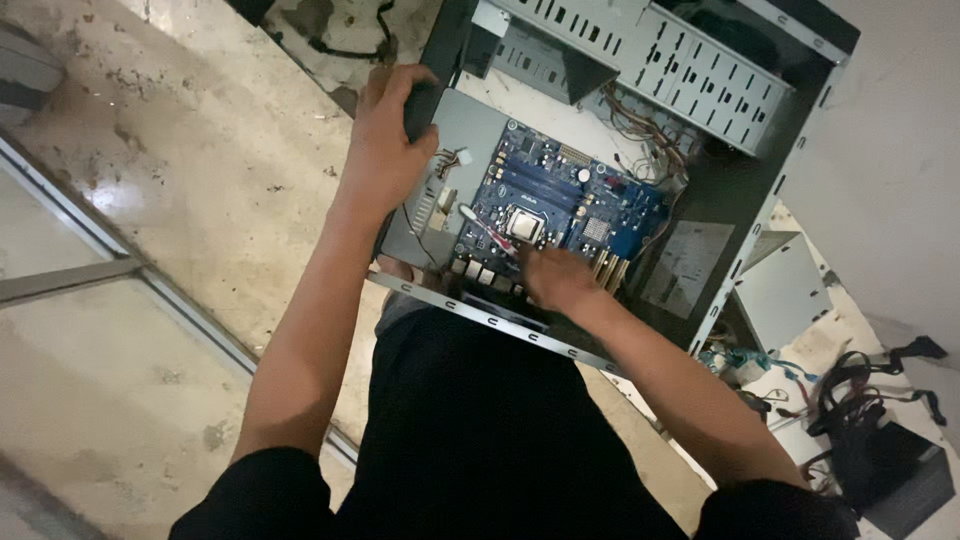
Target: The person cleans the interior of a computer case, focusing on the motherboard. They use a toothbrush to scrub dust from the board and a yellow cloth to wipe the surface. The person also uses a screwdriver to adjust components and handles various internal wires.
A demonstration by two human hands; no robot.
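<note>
we start with the surroundings: an open computer case (745, 190) lies on its side in the upper middle of the frame, its grey perforated drive cage (680, 65) at the top right. a bundle of loose wires (640, 130) hangs between the cage and the board. a grey side panel (780, 290) rests just right of the case, and a black power supply (890, 480) with tangled black cables (860, 375) sits at the lower right. the stained concrete floor (180, 160) fills the left half, crossed by a metal floor rail (90, 240) running diagonally. a black cable (350, 45) lies on the floor at the top, left of the case. our black-clothed lap covers the bottom centre and hides the near part of the case's metal edge strip (480, 315).

the blue motherboard (570, 200) lies flat inside the case, centre frame, with its square cpu socket (524, 224) near the middle. our left hand (385, 140) is up left of the board, fingers curled tight around the dark top-left rim of the case, not touching the board. our right hand (555, 275) rests on the lower edge of the board, just below right of the socket, fingers narrow and pinching a red-handled screwdriver (490, 235) whose shaft slants up left across the board. board sits between both hands, right one touching, left one just beside.
</note>
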